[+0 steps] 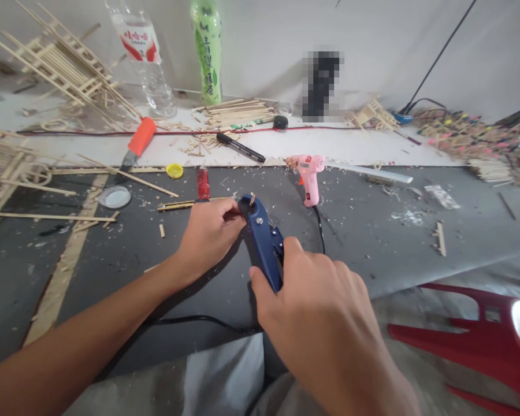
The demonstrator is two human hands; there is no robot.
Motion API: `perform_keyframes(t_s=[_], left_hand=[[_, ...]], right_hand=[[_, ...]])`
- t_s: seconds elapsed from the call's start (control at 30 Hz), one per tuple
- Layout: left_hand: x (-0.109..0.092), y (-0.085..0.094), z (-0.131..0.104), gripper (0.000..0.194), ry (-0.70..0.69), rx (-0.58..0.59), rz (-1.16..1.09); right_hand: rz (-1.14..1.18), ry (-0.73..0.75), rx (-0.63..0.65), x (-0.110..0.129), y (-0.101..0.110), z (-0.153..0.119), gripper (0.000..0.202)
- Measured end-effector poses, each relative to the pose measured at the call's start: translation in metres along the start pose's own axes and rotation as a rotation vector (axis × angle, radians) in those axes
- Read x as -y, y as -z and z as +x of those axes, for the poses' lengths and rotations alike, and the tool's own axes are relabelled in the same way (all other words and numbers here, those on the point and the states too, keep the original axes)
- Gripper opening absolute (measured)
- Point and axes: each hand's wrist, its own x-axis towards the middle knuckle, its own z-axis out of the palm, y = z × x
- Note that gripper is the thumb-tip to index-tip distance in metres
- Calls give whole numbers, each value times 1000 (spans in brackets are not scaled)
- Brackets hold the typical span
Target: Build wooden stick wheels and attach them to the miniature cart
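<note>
My right hand [316, 306] is wrapped round the handles of a blue hand cutter [264, 248], whose head points away from me. From the cutter's jaws sticks up the end of a thin wooden stick [252, 200]. Right beside the jaws, my left hand [210, 228] is closed in a pinch on the stick; its fingers hide most of it. Just beyond the left hand lie a red-handled tool [203, 183] and a box cutter [177, 205]. A short stick offcut [162, 230] rests to the left of the hand.
A pink glue gun [310, 176] with a black cord lies beyond the cutter. At the back stand a clear bottle [149, 75] and a green bottle [208, 58]. Stick models [69, 69] fill the left. A black marker [240, 147] lies mid-table; a red chair [472, 341] is at right.
</note>
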Motion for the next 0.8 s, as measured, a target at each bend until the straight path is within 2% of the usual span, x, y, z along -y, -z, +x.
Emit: perform_keyframes(t_s=[0.23,0.4,0.47,0.57,0.67,0.8], left_hand=[[1,-2,1,16,6,-14,-46],[6,-5,0,13,8,-6,-65],[6,-6,-1,24,1,-8,-89],[3,-3,-1,54,-17,-52,-185],[-2,7,4,67,-1,-37,-369],[-10,23,10,73,140,209,-607]], right_hand=[[11,-40,133,8,7,7,16],[-4,42,56,-19,4,18,21],[-8,41,-8,-36,8,27,23],[78,54,-101,-61,18,38,28],[280,215,-37,-76,25,44,32],[455,539,196,-80,21,55,32]])
